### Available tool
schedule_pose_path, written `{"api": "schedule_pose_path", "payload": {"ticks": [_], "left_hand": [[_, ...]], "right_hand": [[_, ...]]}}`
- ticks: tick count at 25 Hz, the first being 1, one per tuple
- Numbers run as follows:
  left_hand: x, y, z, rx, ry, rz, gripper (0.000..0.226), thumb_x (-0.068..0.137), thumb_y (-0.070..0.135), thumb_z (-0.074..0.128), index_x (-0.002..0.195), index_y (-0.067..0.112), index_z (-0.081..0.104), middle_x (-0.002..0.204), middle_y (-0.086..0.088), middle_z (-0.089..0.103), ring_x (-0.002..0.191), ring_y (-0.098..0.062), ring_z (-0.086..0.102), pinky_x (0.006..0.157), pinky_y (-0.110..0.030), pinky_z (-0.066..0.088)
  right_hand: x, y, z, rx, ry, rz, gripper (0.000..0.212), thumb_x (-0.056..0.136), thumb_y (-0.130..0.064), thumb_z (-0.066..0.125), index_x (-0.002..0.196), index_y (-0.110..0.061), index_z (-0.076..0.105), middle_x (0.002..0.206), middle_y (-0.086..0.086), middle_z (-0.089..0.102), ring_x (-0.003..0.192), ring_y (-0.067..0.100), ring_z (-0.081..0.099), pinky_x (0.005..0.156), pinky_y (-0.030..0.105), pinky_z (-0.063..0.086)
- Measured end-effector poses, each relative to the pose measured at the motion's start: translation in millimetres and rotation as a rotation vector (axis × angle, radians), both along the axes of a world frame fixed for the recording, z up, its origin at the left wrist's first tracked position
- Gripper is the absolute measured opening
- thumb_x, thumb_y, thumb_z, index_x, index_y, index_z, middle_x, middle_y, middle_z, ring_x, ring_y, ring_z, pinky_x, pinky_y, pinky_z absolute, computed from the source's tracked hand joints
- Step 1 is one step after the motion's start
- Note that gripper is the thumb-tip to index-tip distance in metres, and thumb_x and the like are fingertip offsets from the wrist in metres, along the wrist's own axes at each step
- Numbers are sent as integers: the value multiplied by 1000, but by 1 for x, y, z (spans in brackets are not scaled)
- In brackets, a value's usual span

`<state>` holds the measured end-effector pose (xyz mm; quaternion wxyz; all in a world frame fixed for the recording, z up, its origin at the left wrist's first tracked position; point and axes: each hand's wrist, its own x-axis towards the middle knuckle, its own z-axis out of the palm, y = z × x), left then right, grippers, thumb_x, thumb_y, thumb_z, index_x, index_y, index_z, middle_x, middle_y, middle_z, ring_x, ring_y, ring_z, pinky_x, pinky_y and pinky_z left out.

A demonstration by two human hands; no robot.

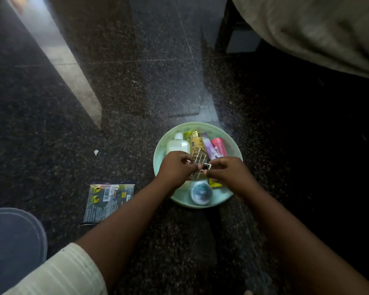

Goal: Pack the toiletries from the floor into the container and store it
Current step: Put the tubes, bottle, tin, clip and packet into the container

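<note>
Both the left hand [176, 167] and right hand [226, 171] pinch a gold sachet strip [198, 159] over the green bowl [158, 158], so folding it flat beside the bottles probably fits best.

A home, likely a bedroom: polished dark granite floor [136, 81], a bed [320, 33] with a pale sheet at the upper right, a bowl [234, 145] of toiletries on the floor.
</note>
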<state>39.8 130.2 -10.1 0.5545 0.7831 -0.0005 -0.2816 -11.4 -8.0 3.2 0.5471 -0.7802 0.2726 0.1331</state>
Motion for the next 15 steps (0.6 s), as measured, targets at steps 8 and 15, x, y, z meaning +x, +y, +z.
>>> {"api": "schedule_pose_path", "payload": {"ticks": [8,15], "left_hand": [[-15,-21,-8,87,-6,21,17,74,9,73,60,12,65,65,-15,60,67,-24,58,74,-43,56],[-19,-36,-9,331,-181,-293,17,82,9,62,81,-4,72,83,-23,70,71,-25,55,63,-24,34]], "right_hand": [[-8,-25,10,473,86,-243,13,82,9,57,76,-2,59,57,5,68,45,9,66,55,18,57],[-10,-29,10,240,101,-122,33,74,0,73,100,-4,53,75,16,62,57,17,62,49,16,54]]}}
